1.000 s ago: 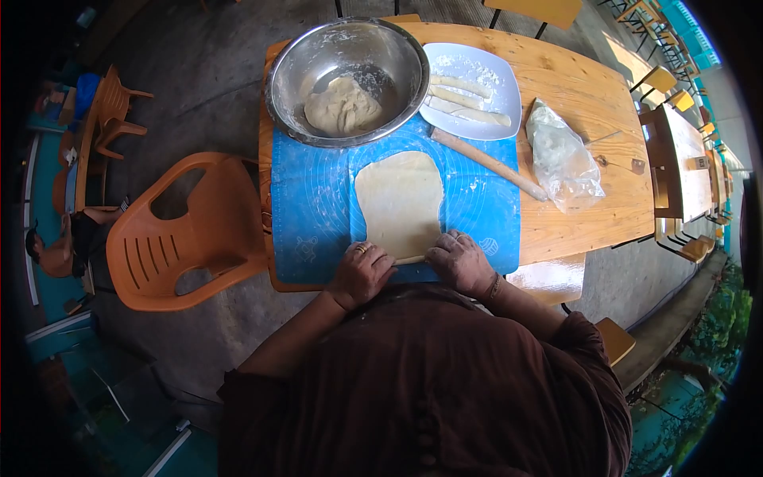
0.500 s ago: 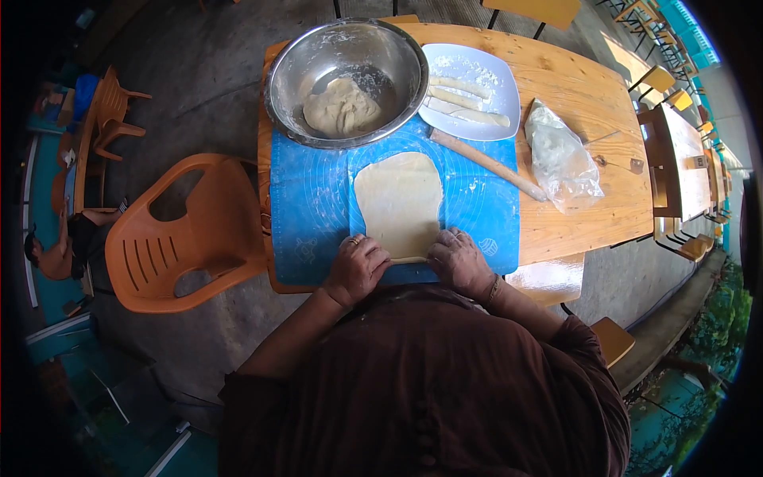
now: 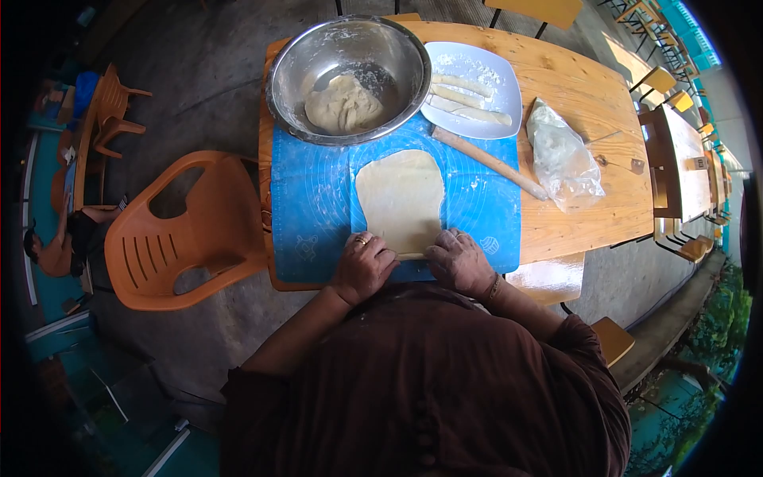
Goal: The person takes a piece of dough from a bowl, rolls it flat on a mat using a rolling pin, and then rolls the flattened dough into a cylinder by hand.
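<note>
A flat sheet of dough (image 3: 400,195) lies on the blue pastry mat (image 3: 310,199), its near edge folded into a thin roll. My left hand (image 3: 364,264) is closed on the left end of that near edge. At the right end, my right hand (image 3: 458,261) grips the same edge with curled fingers. The fingertips of both hands are partly hidden. Beyond the sheet, to the right, a wooden rolling pin (image 3: 489,163) rests slantwise across the mat.
A steel bowl (image 3: 286,107) holding a lump of dough (image 3: 343,105) stands at the far left of the table. Beside it, a white plate (image 3: 493,70) carries floured dough rolls. A plastic bag (image 3: 564,159) lies at right; an orange chair (image 3: 218,215) stands left.
The near edge of the dough looks slightly more rolled, and my left hand's fingers have shifted a little along it. My right hand has barely moved.
</note>
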Tool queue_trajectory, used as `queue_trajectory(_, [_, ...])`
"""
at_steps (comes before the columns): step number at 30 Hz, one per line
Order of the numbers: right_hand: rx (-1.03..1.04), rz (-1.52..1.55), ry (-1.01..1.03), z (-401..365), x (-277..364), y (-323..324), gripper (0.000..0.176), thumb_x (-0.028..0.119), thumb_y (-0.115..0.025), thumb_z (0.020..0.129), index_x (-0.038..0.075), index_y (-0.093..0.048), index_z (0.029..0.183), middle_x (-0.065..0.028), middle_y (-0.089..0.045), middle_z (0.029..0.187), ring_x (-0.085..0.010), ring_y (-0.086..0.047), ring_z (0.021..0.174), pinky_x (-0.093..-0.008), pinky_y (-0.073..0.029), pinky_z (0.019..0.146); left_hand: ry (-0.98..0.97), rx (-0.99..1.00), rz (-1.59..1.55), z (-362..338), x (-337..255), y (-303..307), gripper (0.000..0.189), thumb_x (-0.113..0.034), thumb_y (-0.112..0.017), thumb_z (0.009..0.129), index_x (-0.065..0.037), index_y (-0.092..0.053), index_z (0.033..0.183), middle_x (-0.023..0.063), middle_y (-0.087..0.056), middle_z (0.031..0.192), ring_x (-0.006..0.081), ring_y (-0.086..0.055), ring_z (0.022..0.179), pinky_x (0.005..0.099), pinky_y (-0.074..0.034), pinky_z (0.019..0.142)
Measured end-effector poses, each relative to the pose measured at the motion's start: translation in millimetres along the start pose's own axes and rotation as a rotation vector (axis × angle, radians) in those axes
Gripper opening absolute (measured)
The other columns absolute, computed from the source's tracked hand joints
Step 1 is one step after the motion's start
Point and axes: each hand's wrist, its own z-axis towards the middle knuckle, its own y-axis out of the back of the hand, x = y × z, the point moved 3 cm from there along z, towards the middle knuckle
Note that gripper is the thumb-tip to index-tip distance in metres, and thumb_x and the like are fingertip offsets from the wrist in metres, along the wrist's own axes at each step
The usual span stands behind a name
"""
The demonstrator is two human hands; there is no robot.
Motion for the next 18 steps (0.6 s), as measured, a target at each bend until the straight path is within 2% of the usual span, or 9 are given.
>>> queue_trajectory(7, [0.019,0.145,-0.128,4.8,-19.2,-3.9,0.011,0.014,-0.069,0.081,0.009,-0.065,0.09,-0.008,-0.058,0.09,-0.0293,-0.058,0.09,-0.0428,-0.047,0.082,-0.045,-0.025,-0.026,0.5,7.8,-5.8,0.013,-0.021,-0.07,0.085,-0.009,-0.068,0.085,0.0082,-0.063,0.088,0.0297,-0.06,0.087,0.0421,-0.045,0.084])
queue_trajectory(10, [0.015,-0.006,-0.08,3.8,-18.4,-4.7,0.01,0.014,-0.069,0.082,0.008,-0.065,0.089,-0.0087,-0.058,0.091,-0.0301,-0.057,0.09,-0.0431,-0.047,0.081,-0.03,-0.111,0.012,0.3,7.8,-3.6,0.013,-0.021,-0.07,0.085,-0.009,-0.067,0.086,0.0093,-0.063,0.089,0.03,-0.06,0.087,0.0426,-0.046,0.083])
queue_trajectory(12, [-0.032,-0.061,-0.045,-0.4,-15.9,-8.8,0.013,0.015,-0.069,0.082,0.008,-0.064,0.092,-0.0105,-0.058,0.094,-0.0315,-0.057,0.091,-0.0435,-0.046,0.082,-0.021,-0.056,-0.012,0.8,9.3,-2.4,0.014,-0.022,-0.069,0.086,-0.008,-0.067,0.088,0.009,-0.062,0.09,0.0293,-0.059,0.086,0.042,-0.046,0.082])
queue_trajectory(18, [-0.127,-0.021,-0.058,0.0,-8.9,-6.5,0.022,0.015,-0.067,0.082,0.008,-0.064,0.103,-0.0113,-0.057,0.098,-0.0322,-0.056,0.093,-0.0429,-0.046,0.082,0.01,-0.08,0.041,3.8,7.7,0.9,0.012,-0.02,-0.069,0.085,-0.009,-0.068,0.089,0.0062,-0.059,0.09,0.0275,-0.057,0.086,0.0414,-0.044,0.084])
